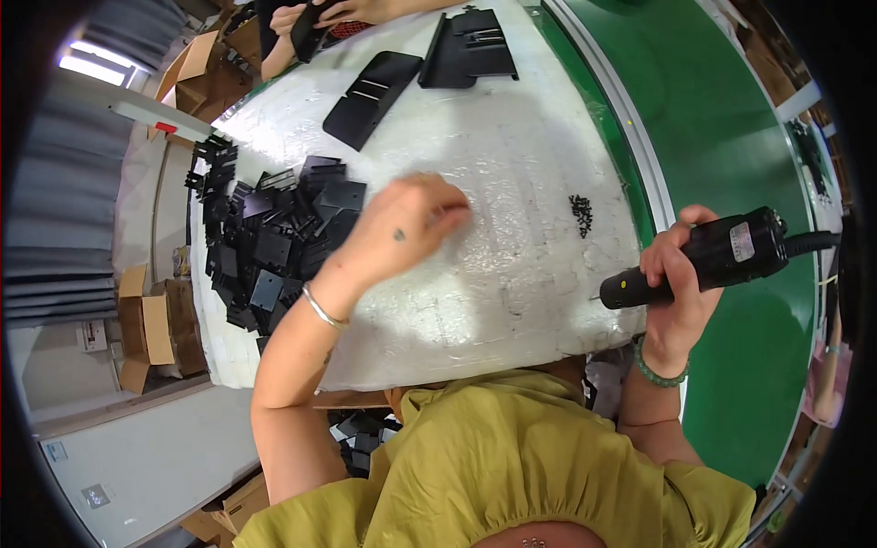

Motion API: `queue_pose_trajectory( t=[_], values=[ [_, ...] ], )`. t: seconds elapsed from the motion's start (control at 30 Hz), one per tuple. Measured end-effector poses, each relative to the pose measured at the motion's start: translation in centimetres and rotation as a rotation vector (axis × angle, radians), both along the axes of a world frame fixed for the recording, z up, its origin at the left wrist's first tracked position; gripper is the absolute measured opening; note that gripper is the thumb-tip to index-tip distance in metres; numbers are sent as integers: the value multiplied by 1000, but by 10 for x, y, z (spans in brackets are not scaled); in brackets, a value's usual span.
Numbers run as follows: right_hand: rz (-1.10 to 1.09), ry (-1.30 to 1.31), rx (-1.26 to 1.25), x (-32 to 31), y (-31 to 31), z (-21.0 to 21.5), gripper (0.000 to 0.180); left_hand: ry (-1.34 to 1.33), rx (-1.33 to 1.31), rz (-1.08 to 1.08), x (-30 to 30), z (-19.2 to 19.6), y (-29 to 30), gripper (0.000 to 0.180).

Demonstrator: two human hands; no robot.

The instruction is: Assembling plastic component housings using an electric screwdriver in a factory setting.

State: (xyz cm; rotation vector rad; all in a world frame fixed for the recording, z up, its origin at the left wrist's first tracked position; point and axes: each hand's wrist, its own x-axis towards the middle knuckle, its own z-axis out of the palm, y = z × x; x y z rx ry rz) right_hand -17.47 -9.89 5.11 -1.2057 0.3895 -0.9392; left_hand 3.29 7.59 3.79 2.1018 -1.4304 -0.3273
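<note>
Right hand [674, 274] gripping black electric screwdriver [703, 260], left hand [406, 228] (blurred) over white table [512, 155]

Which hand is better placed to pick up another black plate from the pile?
Left. The left hand is free and hovers over the white pad just beside the pile of black plates. The right hand is far across the pad, gripping the electric screwdriver.

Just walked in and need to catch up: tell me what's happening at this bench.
A person in a yellow-green top works at a white foam-covered table. The right hand grips a black electric screwdriver. The left hand, blurred, hovers over the table beside a pile of small black plastic plates. A small heap of dark screws lies between the hands. Across the table, another person's hands handle a black part.
</note>
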Motion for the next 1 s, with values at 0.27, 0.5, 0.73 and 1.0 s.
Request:
queue_pose_trajectory(
  t=[0.27,0.5,0.73,1.0],
  values=[
    [71,-2,-40,-3,8,-1,37,-636,-39,594,128,-31,11,80],
    [60,6,-31,-7,12,2,37,-298,-63,451,119,-15,43,79],
    [56,-372,-75,3,-19,15,33,14,69,55,-45,12,62,71],
    [-82,-202,-140,34,-27,5,28,56,118,71,-87,8,72,97]
  ],
)
